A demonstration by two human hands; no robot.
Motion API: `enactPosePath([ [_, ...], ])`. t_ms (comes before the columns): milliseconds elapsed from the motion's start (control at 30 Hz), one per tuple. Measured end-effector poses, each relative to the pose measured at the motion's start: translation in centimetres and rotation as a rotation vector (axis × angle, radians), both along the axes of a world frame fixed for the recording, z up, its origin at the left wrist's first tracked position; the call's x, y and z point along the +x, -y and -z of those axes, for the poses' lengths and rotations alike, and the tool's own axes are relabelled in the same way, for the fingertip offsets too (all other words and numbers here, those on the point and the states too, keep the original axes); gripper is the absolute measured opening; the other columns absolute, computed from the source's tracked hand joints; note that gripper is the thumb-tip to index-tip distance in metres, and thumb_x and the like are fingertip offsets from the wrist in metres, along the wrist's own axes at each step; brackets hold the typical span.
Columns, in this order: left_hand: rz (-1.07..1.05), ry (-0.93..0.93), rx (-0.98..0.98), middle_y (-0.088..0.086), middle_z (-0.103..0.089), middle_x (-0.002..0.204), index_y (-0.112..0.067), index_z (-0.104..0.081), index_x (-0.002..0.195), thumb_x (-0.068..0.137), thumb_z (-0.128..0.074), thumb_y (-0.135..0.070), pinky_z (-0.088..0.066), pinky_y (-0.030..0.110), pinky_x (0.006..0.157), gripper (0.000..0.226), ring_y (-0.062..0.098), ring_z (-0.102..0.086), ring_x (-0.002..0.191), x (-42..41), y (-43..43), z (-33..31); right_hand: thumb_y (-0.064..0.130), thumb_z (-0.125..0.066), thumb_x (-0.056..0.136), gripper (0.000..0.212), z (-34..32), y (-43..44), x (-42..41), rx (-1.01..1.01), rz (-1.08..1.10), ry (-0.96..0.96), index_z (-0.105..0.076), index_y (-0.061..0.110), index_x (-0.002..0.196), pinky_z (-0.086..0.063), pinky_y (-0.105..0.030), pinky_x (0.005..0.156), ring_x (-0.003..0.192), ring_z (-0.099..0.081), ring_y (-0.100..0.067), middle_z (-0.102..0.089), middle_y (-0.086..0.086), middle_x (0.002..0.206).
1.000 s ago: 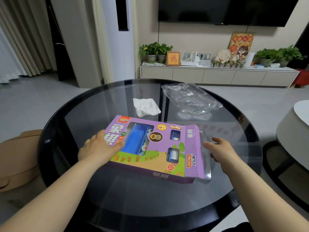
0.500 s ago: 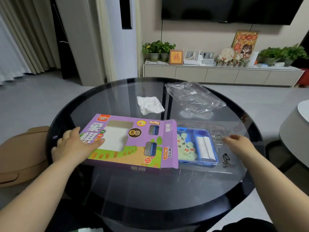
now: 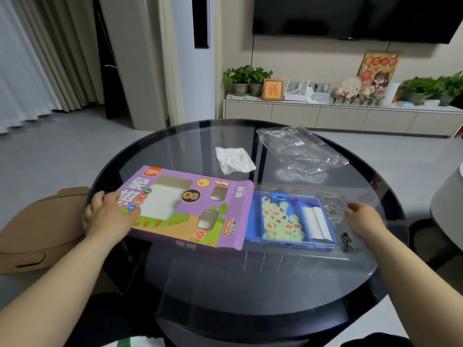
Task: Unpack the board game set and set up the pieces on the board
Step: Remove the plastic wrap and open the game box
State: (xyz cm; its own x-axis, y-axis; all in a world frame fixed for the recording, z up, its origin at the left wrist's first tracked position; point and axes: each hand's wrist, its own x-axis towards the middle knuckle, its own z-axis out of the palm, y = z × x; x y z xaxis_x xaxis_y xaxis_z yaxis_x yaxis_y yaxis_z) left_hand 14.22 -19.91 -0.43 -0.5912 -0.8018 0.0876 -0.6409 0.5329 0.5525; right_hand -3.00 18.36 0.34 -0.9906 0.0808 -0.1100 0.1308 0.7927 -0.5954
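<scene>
Glass table (image 3: 250, 284): box (image 3: 195, 211), tray (image 3: 254, 221), plastic bag (image 3: 300, 150), maybe tissue (image 3: 234, 160).

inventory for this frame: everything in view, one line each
table: 1, dark round glass, centre
box: 1, purple, table's left side
tray: 1, blue in a clear shell, at box's right end
game pieces: many, pale green, in tray
folded sheet: 1, white, tray's right compartment
tissue: 1, white, crumpled, behind box
plastic bag: 1, clear, far right of table
TV: 1, black, on wall
plants: several, green, on cabinet
left hand: rests on box's left end
right hand: pinches tray's clear edge
</scene>
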Motion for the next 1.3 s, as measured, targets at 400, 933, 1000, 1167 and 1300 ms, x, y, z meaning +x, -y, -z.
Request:
enactPosePath([
  [400, 0.003, -0.145, -0.154, 0.014, -0.041, 0.137, -0.007, -0.055, 0.122, 0.084, -0.061, -0.037, -0.016, 0.039, 0.110, 0.049, 0.031, -0.031, 0.129, 0.0, 1.5, -1.1, 0.010, -0.038, 0.094, 0.042, -1.2, 0.5, 0.2, 0.183, 0.003, -0.203, -0.039, 0.007, 0.136, -0.026, -0.039, 0.104, 0.129, -0.031, -0.039, -0.040, -0.019, 0.141],
  [933, 0.551, 0.235, -0.630, 0.007, -0.069, 0.104, -0.009, -0.071, 0.089, 0.039, -0.076, -0.031, -0.049, 0.050, 0.081, 0.054, 0.013, -0.068, 0.091, 0.2, -6.8, -0.3, 0.046, -0.035, 0.094, 0.049, -0.3, 8.2, 6.2, 0.402, -0.612, -0.228, -0.028, 0.032, 0.140, -0.012, -0.027, 0.113, 0.142, -0.013, -0.012, -0.015, 0.008, 0.154],
  [1000, 0.515, 0.260, -0.496, 0.002, -0.042, 0.141, -0.012, -0.053, 0.124, 0.067, -0.070, -0.020, -0.032, 0.048, 0.103, 0.060, 0.009, -0.043, 0.127, 0.1, -5.1, -0.3, 0.047, -0.034, 0.094, 0.049, -0.4, 8.6, 6.1, 0.407, -0.632, -0.219, -0.027, 0.032, 0.140, -0.012, -0.027, 0.113, 0.142, -0.013, -0.012, -0.014, 0.009, 0.154],
  [1167, 0.526, 0.251, -0.322, -0.012, -0.004, 0.153, -0.026, -0.019, 0.144, 0.092, -0.034, -0.004, -0.014, 0.042, 0.112, 0.058, 0.012, -0.006, 0.140, -3.2, 0.2, 0.4, 0.046, -0.034, 0.094, 0.049, -0.1, 10.1, 5.6, 0.395, -0.652, -0.225, -0.026, 0.032, 0.140, -0.009, -0.027, 0.114, 0.142, -0.011, -0.011, -0.013, 0.009, 0.154],
  [1300, 0.563, 0.190, -0.327, -0.006, -0.012, 0.152, -0.024, -0.027, 0.142, 0.091, -0.035, 0.001, -0.018, 0.032, 0.111, 0.057, 0.020, -0.013, 0.140, -7.5, 2.7, 0.7, 0.046, -0.034, 0.094, 0.049, 0.2, 11.8, 5.0, 0.369, -0.661, -0.214, -0.026, 0.031, 0.140, -0.007, -0.028, 0.114, 0.143, -0.008, -0.012, -0.012, 0.008, 0.154],
])
